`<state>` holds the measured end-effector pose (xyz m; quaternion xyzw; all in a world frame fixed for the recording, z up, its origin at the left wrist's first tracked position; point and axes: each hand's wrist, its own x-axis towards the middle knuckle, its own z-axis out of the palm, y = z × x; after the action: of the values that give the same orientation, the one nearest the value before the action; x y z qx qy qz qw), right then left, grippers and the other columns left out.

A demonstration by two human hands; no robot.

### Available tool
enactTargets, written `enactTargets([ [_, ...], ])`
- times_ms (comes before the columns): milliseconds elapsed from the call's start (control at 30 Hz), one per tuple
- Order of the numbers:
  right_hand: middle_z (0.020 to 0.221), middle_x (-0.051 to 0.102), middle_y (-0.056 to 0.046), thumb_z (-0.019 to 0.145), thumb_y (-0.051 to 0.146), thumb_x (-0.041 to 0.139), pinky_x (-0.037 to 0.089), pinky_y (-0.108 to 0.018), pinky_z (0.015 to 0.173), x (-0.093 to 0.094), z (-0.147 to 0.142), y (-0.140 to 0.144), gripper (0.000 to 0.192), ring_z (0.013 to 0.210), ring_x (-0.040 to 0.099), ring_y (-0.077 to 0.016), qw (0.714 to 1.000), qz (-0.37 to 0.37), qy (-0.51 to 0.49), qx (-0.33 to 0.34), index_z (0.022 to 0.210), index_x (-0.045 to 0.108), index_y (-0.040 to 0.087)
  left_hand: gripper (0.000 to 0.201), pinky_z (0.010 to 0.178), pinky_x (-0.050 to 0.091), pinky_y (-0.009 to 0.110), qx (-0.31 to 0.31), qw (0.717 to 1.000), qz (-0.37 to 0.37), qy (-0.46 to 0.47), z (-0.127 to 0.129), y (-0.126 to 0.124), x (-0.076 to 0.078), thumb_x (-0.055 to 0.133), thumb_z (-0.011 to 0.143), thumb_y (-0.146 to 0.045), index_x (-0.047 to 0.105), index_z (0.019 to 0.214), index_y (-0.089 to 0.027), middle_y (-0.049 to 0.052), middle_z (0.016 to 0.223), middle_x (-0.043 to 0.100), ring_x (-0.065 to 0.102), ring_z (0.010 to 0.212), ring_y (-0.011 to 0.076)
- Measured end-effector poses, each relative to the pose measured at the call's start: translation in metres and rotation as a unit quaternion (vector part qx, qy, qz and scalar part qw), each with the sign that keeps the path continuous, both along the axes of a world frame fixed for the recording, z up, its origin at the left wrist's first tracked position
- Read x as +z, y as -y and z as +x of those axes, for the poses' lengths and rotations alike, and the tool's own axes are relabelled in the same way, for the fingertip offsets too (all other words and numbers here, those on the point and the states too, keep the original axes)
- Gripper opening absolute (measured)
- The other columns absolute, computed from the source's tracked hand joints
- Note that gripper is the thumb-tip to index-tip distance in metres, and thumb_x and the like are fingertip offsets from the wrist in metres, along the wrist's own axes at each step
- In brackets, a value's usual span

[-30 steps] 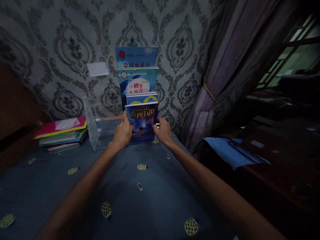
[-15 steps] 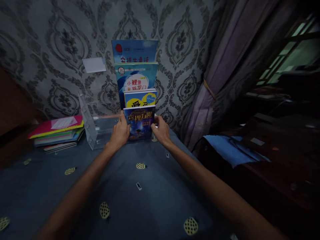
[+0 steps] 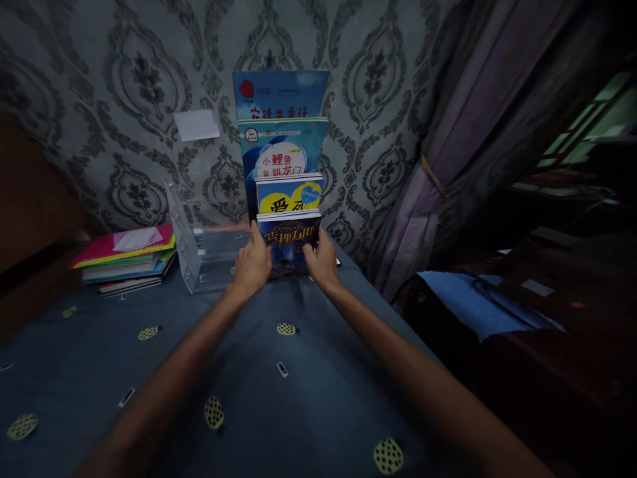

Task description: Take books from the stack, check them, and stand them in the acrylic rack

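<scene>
A small dark-blue book point(image 3: 288, 245) with gold lettering stands upright at the front of a stepped row of books. My left hand point(image 3: 253, 262) grips its left edge, thumb on the cover and fingers behind. My right hand point(image 3: 322, 255) clasps the right edge in the same way. Behind it rise a blue and yellow book point(image 3: 283, 194), a taller teal book point(image 3: 276, 143) with a white circle, and the tallest blue book point(image 3: 279, 89) at the back. A clear plastic tiered rack point(image 3: 183, 245) shows to the left; how far it extends behind the books is hard to see.
A stack of books and folders point(image 3: 129, 252) with a pink and yellow top lies left of the rack. Dark patterned cloth point(image 3: 249, 398) covers the surface. Behind is a patterned wall point(image 3: 149, 79), with a purple curtain point(image 3: 413, 199) and blue cloth point(image 3: 462, 299) at right.
The view has shifted slightly, so everything sits further right. My right thumb now reaches further onto the dark-blue book's cover. Both hands still grip that book.
</scene>
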<state>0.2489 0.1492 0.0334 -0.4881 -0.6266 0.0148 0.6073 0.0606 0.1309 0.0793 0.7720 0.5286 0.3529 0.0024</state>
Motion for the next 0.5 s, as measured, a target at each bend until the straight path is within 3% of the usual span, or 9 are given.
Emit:
enactTargets([
  [133, 0.135, 0.064, -0.012, 0.077, 0.018, 0.051, 0.044, -0.054, 0.11, -0.003, -0.004, -0.003, 0.066, 0.124, 0.056, -0.0324, 1.0, -0.008, -0.023, -0.004, 0.144, 0.05, 0.018, 0.08, 0.095, 0.053, 0.046, -0.005, 1.0, 0.008, -0.003, 0.002, -0.003, -0.003, 0.046, 0.094, -0.016, 0.003, 0.161, -0.012, 0.021, 0.132, 0.065, 0.07, 0.109, 0.0322],
  [300, 0.138, 0.062, -0.011, 0.076, 0.02, 0.054, 0.042, -0.056, 0.112, -0.005, 0.002, -0.005, 0.066, 0.127, 0.055, -0.0328, 0.999, -0.006, -0.042, -0.002, 0.142, 0.052, 0.02, 0.072, 0.096, 0.053, 0.045, -0.012, 1.0, -0.021, 0.0, -0.001, 0.0, 0.003, 0.043, 0.095, -0.016, 0.011, 0.16, -0.009, 0.022, 0.13, 0.066, 0.068, 0.114, 0.0322],
  [500, 0.136, 0.064, -0.008, 0.078, 0.025, 0.057, 0.043, -0.052, 0.112, 0.012, 0.014, -0.014, 0.062, 0.125, 0.058, -0.03, 0.996, 0.007, -0.079, 0.045, 0.139, 0.055, 0.022, 0.069, 0.094, 0.053, 0.045, -0.002, 0.999, -0.038, 0.011, 0.0, 0.002, 0.006, 0.042, 0.095, -0.018, 0.017, 0.159, -0.008, 0.02, 0.126, 0.069, 0.068, 0.113, 0.0333],
])
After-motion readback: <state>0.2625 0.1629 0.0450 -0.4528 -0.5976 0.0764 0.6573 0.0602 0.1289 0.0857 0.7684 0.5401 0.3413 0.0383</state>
